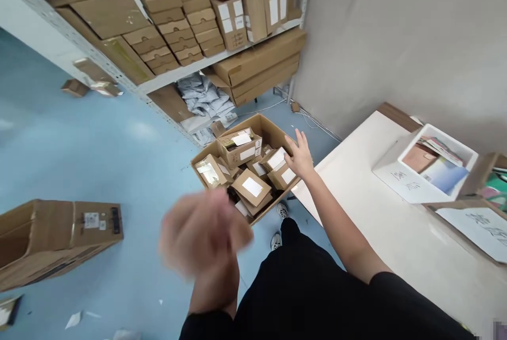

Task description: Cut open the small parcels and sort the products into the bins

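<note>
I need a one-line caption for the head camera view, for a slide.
Right hand reaches over an open brown cardboard carton of small labelled boxes on the blue floor; left hand is blurred.

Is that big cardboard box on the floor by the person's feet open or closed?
Open: the big box has its flaps spread, small labelled packages showing inside. The right hand reaches over it.

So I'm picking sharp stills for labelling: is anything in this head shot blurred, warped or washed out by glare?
Head view: the left hand is a motion-blurred smear, so its pose can't be read; the right hand, open over the carton of small boxes, is fairly sharp. The shelf rack and white table lean and bow from wide-angle distortion. Soft ceiling-light reflections whiten the blue floor; shadows are faint.
</note>
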The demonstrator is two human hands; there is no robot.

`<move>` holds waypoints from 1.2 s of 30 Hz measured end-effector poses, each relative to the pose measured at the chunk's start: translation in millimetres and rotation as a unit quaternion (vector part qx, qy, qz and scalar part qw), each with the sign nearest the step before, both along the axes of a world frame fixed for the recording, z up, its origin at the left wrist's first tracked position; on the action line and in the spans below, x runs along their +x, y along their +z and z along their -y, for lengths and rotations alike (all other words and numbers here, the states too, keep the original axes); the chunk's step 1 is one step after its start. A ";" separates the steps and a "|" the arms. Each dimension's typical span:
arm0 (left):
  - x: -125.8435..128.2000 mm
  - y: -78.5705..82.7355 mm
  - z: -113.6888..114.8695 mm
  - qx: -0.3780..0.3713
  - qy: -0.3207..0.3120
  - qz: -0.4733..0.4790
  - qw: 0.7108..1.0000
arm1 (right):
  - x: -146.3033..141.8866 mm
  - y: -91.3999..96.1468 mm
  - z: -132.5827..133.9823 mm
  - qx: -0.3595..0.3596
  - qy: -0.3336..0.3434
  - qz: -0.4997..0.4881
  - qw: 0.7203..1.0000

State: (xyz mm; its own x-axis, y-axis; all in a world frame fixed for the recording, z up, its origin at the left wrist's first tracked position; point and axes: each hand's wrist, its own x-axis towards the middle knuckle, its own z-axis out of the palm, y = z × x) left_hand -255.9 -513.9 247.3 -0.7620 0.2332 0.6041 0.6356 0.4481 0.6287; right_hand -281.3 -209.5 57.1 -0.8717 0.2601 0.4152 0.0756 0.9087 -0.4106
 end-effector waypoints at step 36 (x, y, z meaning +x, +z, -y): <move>-299.4 -422.0 -6.3 -0.328 0.085 0.412 0.846 | -279.2 -303.5 -0.3 -0.102 0.104 0.365 0.919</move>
